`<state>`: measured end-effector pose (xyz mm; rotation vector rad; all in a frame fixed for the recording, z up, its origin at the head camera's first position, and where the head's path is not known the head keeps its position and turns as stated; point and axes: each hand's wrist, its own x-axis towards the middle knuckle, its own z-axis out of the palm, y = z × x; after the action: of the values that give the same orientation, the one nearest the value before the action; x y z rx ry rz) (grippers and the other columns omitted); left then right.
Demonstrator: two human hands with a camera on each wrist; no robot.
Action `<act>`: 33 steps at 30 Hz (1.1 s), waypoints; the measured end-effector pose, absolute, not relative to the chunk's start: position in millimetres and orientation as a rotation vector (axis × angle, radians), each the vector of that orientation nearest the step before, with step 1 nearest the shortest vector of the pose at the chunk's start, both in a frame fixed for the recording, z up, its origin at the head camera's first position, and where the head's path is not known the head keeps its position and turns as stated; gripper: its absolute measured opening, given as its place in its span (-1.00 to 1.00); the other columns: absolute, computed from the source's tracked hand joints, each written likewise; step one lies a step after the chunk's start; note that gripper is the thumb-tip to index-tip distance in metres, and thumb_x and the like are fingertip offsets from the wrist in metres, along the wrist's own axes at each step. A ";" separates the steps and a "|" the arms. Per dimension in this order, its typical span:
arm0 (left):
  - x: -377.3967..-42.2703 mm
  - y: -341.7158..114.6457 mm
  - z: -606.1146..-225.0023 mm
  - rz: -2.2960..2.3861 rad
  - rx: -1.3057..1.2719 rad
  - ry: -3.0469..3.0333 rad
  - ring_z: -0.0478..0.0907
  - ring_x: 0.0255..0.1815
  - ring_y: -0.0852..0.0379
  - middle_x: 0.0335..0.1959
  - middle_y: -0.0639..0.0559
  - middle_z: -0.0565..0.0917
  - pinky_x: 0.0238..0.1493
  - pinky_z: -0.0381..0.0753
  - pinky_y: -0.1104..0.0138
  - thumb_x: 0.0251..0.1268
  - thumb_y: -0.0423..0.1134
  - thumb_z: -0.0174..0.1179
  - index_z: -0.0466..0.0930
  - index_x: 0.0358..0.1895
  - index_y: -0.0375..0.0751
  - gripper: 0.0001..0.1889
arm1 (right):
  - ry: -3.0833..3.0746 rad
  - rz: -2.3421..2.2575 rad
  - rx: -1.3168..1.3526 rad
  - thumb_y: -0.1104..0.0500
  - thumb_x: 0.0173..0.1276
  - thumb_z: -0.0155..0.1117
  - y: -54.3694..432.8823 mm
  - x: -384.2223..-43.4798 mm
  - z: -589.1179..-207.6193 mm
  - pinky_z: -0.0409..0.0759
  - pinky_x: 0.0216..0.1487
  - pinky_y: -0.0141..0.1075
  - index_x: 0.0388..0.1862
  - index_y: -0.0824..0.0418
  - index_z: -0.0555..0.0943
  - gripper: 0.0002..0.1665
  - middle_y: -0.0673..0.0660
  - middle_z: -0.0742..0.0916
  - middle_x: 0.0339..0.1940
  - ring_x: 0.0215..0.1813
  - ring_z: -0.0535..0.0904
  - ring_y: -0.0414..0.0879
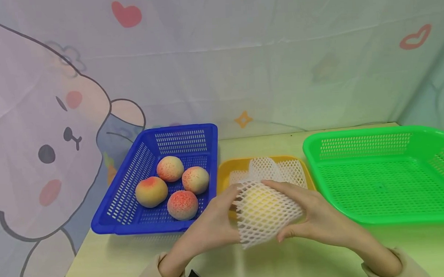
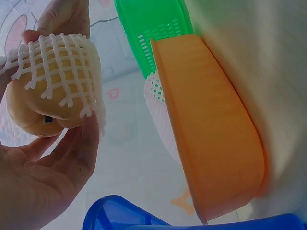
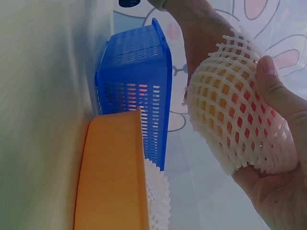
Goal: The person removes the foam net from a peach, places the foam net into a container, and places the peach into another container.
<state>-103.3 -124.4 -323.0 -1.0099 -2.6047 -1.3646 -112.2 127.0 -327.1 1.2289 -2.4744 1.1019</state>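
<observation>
A yellow and red peach sits inside a white foam net sleeve, its stem end showing bare past the net's edge in the left wrist view. My left hand grips the peach from the left, fingers curved around its stem end and the net. From the right, my right hand holds the sleeved peach, its thumb pressing on the mesh and its fingers beneath. Both hands are raised in front of a yellow-orange tray, in which more white foam nets lie.
On the left, a blue basket holds several peaches. A green basket stands on the right, close beside the tray. All stand on a pale wooden table, with a printed cloth hanging behind.
</observation>
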 end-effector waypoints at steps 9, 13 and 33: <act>-103.2 -125.2 -323.2 -1.385 -0.989 -2.550 0.54 -0.01 0.12 0.04 0.02 0.57 -0.05 0.62 0.36 -0.21 -0.20 0.53 0.36 0.19 -0.04 -0.23 | -2.427 1.052 1.236 -0.03 -0.16 0.56 127.9 -113.3 -327.4 0.55 0.19 -0.20 0.45 0.02 0.29 0.11 0.02 0.54 0.34 0.32 0.45 -0.21; -103.5 -126.8 -321.9 -1.425 -0.970 -2.533 0.54 0.00 0.09 0.05 -0.01 0.56 -0.05 0.63 0.37 -0.22 -0.23 0.53 0.36 0.19 -0.07 -0.22 | -2.408 1.099 1.206 0.00 -0.10 0.55 128.4 -114.7 -327.8 0.55 0.14 -0.29 0.41 0.02 0.34 0.03 0.02 0.57 0.30 0.26 0.49 -0.24; -104.5 -137.8 -313.2 -1.411 -0.837 -2.503 0.53 0.02 0.07 0.06 -0.02 0.56 -0.07 0.66 0.29 -0.29 -0.30 0.53 0.34 0.24 -0.09 -0.15 | -2.206 1.315 1.100 0.49 0.01 0.41 133.0 -121.9 -326.9 0.59 -0.20 -0.48 -0.23 0.04 0.58 -0.56 -0.22 0.69 -0.28 -0.26 0.59 -0.37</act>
<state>-104.5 -137.8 -313.2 -0.8368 -2.5032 -1.4111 -121.9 133.0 -326.9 1.1000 -2.2058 1.3148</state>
